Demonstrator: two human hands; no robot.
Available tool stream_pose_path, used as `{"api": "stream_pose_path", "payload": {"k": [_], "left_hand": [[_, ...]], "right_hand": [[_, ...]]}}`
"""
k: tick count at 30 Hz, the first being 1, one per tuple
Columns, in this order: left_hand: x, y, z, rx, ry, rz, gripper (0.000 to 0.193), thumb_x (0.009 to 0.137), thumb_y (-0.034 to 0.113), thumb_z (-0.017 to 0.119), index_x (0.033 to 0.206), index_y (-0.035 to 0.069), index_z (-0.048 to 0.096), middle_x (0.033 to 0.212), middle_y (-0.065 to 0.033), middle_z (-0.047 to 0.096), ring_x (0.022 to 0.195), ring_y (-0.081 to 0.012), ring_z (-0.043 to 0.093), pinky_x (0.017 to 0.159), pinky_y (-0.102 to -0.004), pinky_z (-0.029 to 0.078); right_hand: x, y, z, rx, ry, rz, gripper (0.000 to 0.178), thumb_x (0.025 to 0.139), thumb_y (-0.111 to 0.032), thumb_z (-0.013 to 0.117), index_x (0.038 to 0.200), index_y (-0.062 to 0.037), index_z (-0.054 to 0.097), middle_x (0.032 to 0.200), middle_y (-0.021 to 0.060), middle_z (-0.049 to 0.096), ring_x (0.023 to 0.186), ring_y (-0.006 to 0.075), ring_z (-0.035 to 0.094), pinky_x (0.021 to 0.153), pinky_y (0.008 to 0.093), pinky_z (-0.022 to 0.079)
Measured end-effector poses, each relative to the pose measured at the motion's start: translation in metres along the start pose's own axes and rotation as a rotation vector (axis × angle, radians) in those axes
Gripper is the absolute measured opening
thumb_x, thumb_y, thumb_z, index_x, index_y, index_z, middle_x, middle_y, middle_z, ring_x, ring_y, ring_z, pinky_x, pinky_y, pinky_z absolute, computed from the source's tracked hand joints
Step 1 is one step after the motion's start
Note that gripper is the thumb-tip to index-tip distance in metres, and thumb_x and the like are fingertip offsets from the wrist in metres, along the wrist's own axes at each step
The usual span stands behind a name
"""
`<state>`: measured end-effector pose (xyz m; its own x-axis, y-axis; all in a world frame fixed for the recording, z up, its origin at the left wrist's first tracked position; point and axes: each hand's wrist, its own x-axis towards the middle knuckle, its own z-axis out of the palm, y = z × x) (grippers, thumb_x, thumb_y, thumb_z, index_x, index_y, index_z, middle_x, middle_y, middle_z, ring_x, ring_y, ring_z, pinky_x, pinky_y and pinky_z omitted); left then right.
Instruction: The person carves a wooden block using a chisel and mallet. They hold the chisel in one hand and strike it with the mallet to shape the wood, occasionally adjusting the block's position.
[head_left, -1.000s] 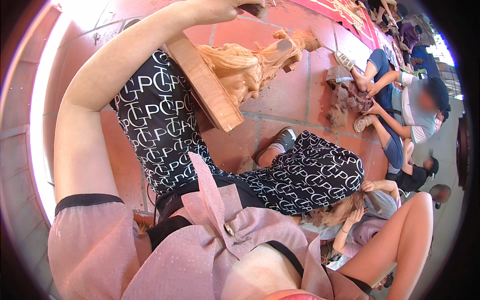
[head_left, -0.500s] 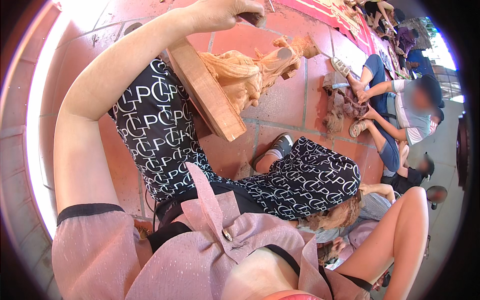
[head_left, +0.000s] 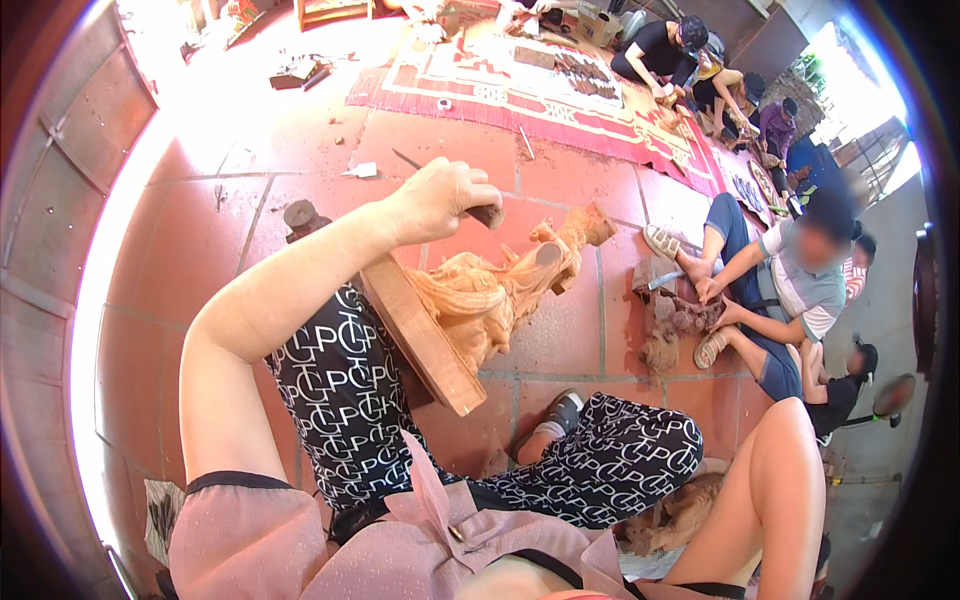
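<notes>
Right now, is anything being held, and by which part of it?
The left hand holds a slim tool by its brown handle; the right hand is out of view, so its hold cannot be told.

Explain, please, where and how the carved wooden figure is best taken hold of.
I would grip the carved wooden figure by its base board, at the near end, coming from the person's right. That end is uncovered, while the left forearm crosses the far end in this view. The board looks thick and plain; the carving is uneven and narrows away from it, so probably holds less securely.
</notes>
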<state>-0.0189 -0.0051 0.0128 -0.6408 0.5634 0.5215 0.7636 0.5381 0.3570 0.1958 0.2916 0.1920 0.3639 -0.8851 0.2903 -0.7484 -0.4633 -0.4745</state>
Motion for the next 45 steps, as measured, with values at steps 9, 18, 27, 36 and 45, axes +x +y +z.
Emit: {"api": "stream_pose_path", "payload": {"k": [9, 18, 27, 36, 45], "left_hand": [[-0.004, -0.001, 0.003, 0.017, -0.034, -0.023, 0.030, 0.064, -0.015, 0.057, 0.081, 0.009, 0.060, 0.074, -0.0050, 0.061, 0.075, -0.0261, 0.062, 0.065, -0.0375, 0.049], [-0.005, -0.002, 0.005, 0.026, -0.062, -0.047, 0.030, 0.064, -0.014, 0.059, 0.082, 0.010, 0.061, 0.077, -0.0041, 0.062, 0.077, -0.0257, 0.061, 0.068, -0.0385, 0.047], [-0.007, -0.001, 0.001, 0.030, -0.078, -0.075, 0.030, 0.064, -0.013, 0.060, 0.083, 0.010, 0.061, 0.077, -0.0040, 0.061, 0.078, -0.0268, 0.059, 0.069, -0.0393, 0.045], [-0.005, -0.002, 0.002, 0.043, -0.087, -0.075, 0.031, 0.063, -0.014, 0.058, 0.082, 0.009, 0.061, 0.077, -0.0046, 0.061, 0.077, -0.0274, 0.058, 0.066, -0.0399, 0.044], [-0.002, -0.004, 0.002, 0.002, -0.092, -0.074, 0.031, 0.062, -0.015, 0.059, 0.082, 0.009, 0.060, 0.075, -0.0050, 0.061, 0.075, -0.0271, 0.060, 0.065, -0.0383, 0.046]], "right_hand": [[-0.007, -0.025, 0.026, 0.004, 0.181, -0.044, 0.018, 0.084, -0.014, 0.055, 0.094, 0.0003, 0.059, 0.101, 0.0142, 0.058, 0.093, 0.0265, 0.053, 0.079, 0.0361, 0.039], [-0.013, -0.027, 0.035, 0.000, 0.245, -0.055, 0.020, 0.084, -0.013, 0.054, 0.098, 0.0013, 0.058, 0.105, 0.0153, 0.057, 0.096, 0.0280, 0.052, 0.082, 0.0381, 0.039], [-0.023, -0.021, 0.042, 0.006, 0.288, -0.060, 0.023, 0.084, -0.013, 0.054, 0.101, 0.0023, 0.058, 0.108, 0.0165, 0.057, 0.100, 0.0296, 0.052, 0.085, 0.0402, 0.038], [-0.031, -0.020, 0.043, 0.021, 0.324, -0.041, 0.026, 0.084, -0.012, 0.053, 0.104, 0.0033, 0.057, 0.111, 0.0177, 0.057, 0.104, 0.0312, 0.051, 0.088, 0.0422, 0.038], [-0.042, -0.019, 0.047, 0.045, 0.351, -0.056, 0.029, 0.084, -0.012, 0.052, 0.107, 0.0043, 0.057, 0.114, 0.0188, 0.056, 0.107, 0.0327, 0.051, 0.091, 0.0443, 0.037]]}}
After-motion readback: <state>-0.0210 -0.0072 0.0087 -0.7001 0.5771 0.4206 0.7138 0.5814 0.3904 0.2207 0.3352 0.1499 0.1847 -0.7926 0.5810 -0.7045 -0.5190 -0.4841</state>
